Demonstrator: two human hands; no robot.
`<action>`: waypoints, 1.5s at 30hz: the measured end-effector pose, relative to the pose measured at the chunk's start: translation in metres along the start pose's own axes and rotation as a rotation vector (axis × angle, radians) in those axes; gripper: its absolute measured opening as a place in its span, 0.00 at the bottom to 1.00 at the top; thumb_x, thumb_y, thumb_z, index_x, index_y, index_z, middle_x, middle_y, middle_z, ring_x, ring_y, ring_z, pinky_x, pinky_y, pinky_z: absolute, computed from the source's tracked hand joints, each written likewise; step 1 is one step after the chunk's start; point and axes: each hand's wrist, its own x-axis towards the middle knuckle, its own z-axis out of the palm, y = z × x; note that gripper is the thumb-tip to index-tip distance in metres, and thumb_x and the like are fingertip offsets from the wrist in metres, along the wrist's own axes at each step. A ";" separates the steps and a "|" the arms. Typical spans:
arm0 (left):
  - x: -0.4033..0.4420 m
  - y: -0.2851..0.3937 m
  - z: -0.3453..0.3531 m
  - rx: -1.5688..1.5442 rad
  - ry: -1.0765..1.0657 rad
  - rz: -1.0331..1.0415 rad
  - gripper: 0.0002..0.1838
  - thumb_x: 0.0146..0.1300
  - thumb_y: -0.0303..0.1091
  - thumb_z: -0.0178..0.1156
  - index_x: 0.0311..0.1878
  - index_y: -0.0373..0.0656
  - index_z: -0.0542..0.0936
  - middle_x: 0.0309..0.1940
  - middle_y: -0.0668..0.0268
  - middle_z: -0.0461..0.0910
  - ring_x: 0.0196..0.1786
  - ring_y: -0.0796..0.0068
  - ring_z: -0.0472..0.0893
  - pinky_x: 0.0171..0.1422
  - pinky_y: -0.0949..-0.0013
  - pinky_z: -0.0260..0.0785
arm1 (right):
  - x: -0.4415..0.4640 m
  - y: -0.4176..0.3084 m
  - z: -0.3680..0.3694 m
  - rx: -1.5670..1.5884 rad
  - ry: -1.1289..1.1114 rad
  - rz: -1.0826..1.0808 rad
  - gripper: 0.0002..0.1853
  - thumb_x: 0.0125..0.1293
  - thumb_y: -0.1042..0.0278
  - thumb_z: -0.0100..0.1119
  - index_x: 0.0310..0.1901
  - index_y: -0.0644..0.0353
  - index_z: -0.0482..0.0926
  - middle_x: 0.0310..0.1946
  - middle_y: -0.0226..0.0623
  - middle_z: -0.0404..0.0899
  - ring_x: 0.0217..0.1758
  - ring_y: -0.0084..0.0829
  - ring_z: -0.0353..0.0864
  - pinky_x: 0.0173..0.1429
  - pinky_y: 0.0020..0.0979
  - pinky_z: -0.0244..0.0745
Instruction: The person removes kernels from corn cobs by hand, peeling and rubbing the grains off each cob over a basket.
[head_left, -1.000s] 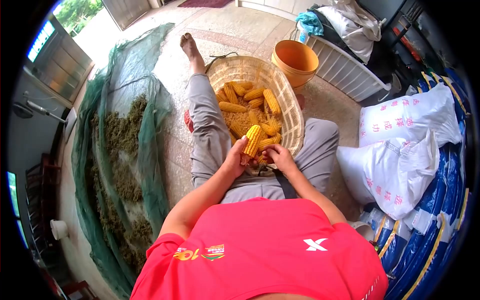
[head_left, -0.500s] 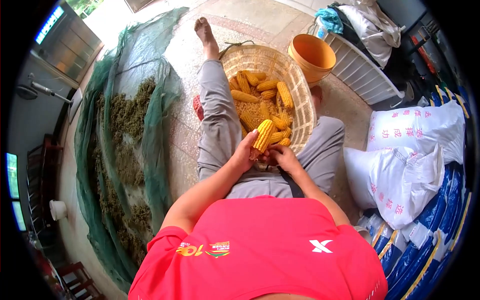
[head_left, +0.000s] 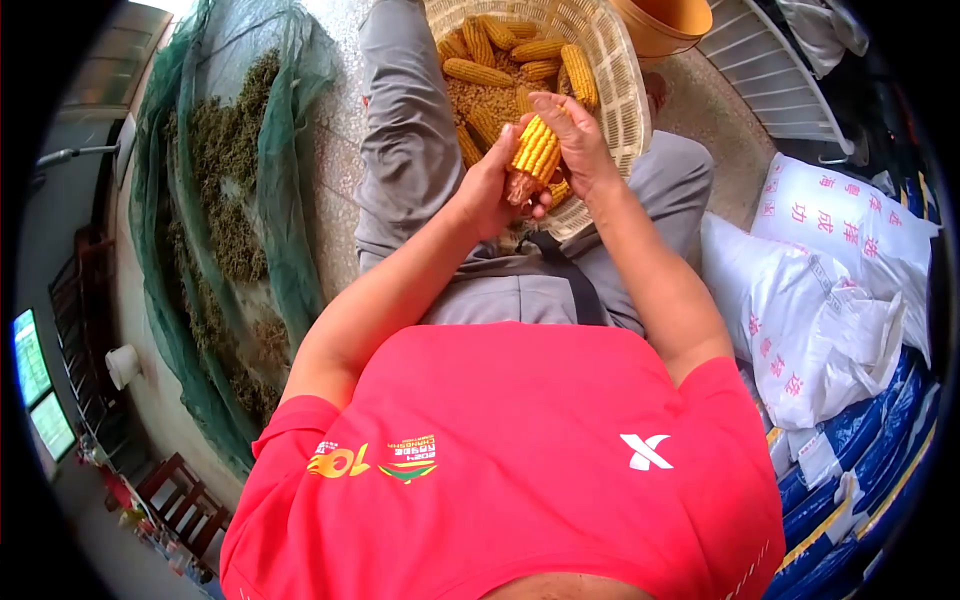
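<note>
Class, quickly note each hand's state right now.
Left hand: closed around the corn cob.
Right hand: touching the same cob; whether it grips cannot be told.

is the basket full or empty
Partly full: corn cobs and loose kernels lie in the basket, with much of its inner wall bare above them. Its far edge is out of view.

Left hand (head_left: 488, 192) beside right hand (head_left: 585, 152), seemingly curled
</note>
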 end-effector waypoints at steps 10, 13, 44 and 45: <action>0.005 -0.019 -0.014 0.037 -0.084 0.024 0.25 0.71 0.50 0.50 0.60 0.40 0.65 0.48 0.51 0.77 0.42 0.59 0.82 0.46 0.58 0.78 | -0.006 0.030 -0.028 0.214 0.228 -0.191 0.16 0.65 0.62 0.63 0.48 0.60 0.71 0.35 0.40 0.80 0.38 0.34 0.84 0.41 0.33 0.82; 0.004 -0.023 -0.017 0.027 -0.040 0.045 0.23 0.71 0.49 0.50 0.58 0.40 0.66 0.46 0.52 0.78 0.39 0.59 0.82 0.44 0.58 0.79 | -0.006 0.033 -0.026 0.201 0.230 -0.218 0.15 0.66 0.62 0.63 0.47 0.60 0.71 0.35 0.39 0.79 0.37 0.34 0.84 0.41 0.33 0.82; -0.012 -0.034 -0.012 0.801 0.427 0.446 0.12 0.73 0.38 0.49 0.48 0.37 0.69 0.33 0.63 0.79 0.31 0.77 0.80 0.32 0.73 0.77 | 0.004 0.059 -0.019 0.072 0.411 -0.110 0.12 0.63 0.66 0.64 0.43 0.62 0.75 0.31 0.36 0.79 0.31 0.26 0.79 0.36 0.27 0.74; -0.013 -0.033 -0.011 0.810 0.426 0.449 0.12 0.73 0.38 0.49 0.48 0.37 0.69 0.33 0.63 0.79 0.31 0.77 0.80 0.32 0.73 0.77 | 0.006 0.062 -0.021 0.080 0.408 -0.116 0.12 0.63 0.66 0.64 0.43 0.62 0.75 0.31 0.36 0.79 0.31 0.26 0.79 0.36 0.27 0.74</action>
